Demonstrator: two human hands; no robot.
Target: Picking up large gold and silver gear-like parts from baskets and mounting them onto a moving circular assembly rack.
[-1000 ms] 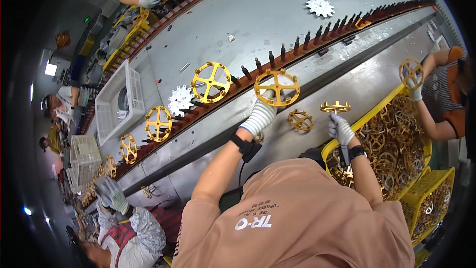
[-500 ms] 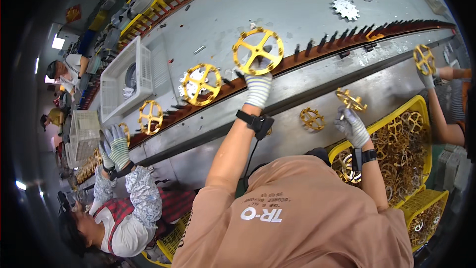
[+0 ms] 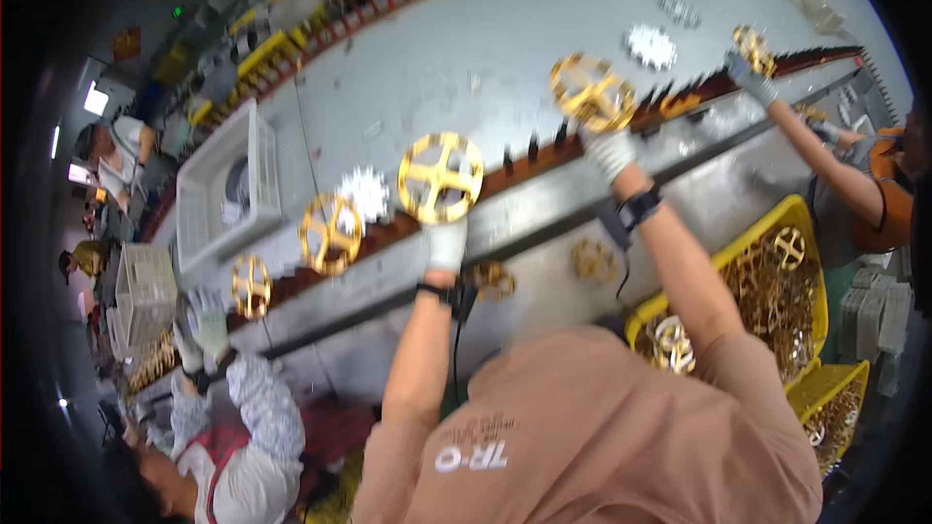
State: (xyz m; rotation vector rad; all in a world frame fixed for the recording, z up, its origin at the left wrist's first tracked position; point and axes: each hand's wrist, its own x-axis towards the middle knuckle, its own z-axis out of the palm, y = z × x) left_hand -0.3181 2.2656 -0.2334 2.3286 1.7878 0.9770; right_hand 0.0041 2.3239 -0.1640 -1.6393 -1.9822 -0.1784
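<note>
My left hand (image 3: 447, 246), in a pale glove, is at the lower rim of a gold four-spoke metal wheel (image 3: 442, 177) standing at the conveyor chain; its fingers are mostly hidden behind it. Farther right, my gloved right hand (image 3: 610, 151) grips a second gold wheel (image 3: 593, 93), tilted above the chain's dark upright pegs. That wheel and the hand are slightly blurred. Two more gold wheels, the nearer one (image 3: 331, 234) and the farther one (image 3: 251, 287), stand along the chain to the left. A silver toothed disc (image 3: 364, 194) lies behind the nearer one.
Loose gold wheels (image 3: 594, 260) lie on the metal ledge before me. A yellow crate (image 3: 815, 301) of gold parts is at my right. A white crate (image 3: 183, 218) stands at left, and more silver discs (image 3: 650, 47) lie beyond the chain. Co-workers are at both sides and across.
My right hand has brought its gold wheel up from over the ledge to the chain. My left hand and the wheel at it have shifted left; the chain's other wheels moved left too.
</note>
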